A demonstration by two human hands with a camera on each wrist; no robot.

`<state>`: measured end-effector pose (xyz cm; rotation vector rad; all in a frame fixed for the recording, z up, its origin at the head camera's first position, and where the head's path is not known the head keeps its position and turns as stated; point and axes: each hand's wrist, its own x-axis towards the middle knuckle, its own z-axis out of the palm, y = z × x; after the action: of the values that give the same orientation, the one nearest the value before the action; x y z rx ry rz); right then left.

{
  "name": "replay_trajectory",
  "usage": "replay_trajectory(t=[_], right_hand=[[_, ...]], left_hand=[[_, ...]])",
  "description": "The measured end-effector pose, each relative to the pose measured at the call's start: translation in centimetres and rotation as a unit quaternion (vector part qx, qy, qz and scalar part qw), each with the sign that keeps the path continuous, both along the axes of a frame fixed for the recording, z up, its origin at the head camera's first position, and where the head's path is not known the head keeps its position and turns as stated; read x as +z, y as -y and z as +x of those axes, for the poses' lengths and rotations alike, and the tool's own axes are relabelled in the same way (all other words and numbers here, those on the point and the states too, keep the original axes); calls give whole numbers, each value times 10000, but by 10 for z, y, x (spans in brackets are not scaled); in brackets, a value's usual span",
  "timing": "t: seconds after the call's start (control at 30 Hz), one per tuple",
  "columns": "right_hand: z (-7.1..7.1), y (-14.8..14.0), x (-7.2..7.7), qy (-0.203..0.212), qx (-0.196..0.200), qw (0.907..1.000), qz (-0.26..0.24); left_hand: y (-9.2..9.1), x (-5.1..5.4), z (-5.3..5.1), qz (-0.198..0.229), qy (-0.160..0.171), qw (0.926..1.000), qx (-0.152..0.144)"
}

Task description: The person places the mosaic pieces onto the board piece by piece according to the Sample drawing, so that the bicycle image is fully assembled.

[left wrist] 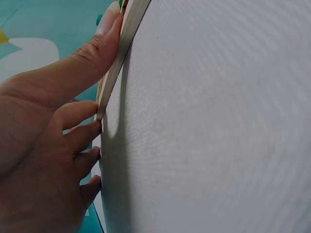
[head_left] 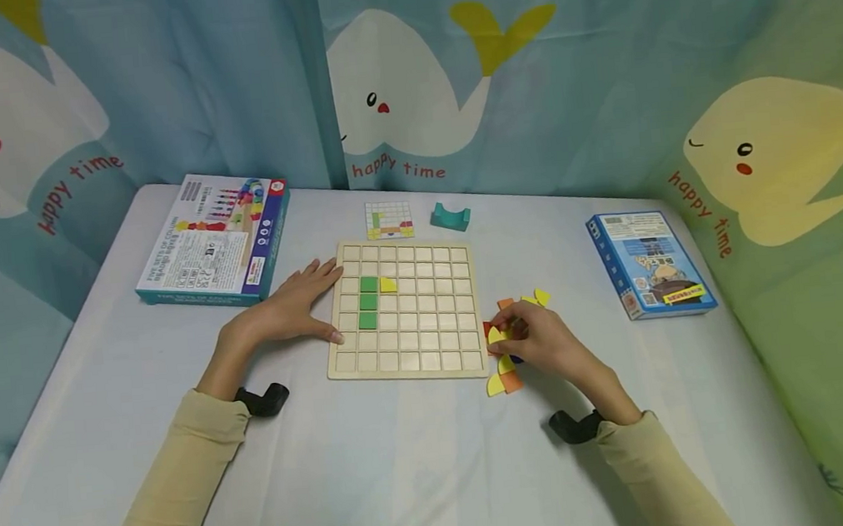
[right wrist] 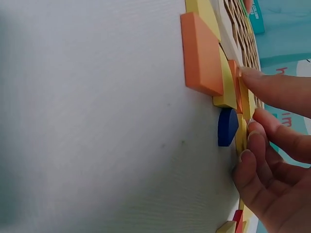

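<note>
On a pale tabletop (head_left: 409, 464), one wooden grid board (head_left: 430, 365) lies at the centre, bearing three green squares (head_left: 368, 302) in one column and one yellow quarter-round (head_left: 388, 285) beside the topmost. Two boxes (head_left: 201, 240) flank it; one pattern card (head_left: 388, 219) and one teal holder (head_left: 450, 219) lie beyond its far edge. The left hand (head_left: 292, 308), fingers spread, touches the board's left edge. The right hand (head_left: 547, 346) pinches a yellow piece (head_left: 495, 335) between thumb and forefinger, hiding some loose coloured pieces (head_left: 512, 381), which cannot be counted. Both sleeves (head_left: 180, 480) are cut off below.
</note>
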<state>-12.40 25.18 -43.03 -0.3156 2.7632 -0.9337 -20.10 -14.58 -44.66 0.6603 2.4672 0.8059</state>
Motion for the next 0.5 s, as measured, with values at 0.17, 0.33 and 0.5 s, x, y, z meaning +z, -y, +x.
replay_trajectory(t=[0.17, 0.33, 0.5], right_hand=[[-2, 3, 2, 144, -74, 9998, 124], [-3, 3, 4, 283, -204, 9992, 176], [-2, 3, 2, 173, -214, 9996, 51]], left_hand=[[0, 1, 1, -67, 14, 10000, 29], [1, 2, 1, -54, 11, 10000, 25], [0, 3, 1, 57, 50, 10000, 42]])
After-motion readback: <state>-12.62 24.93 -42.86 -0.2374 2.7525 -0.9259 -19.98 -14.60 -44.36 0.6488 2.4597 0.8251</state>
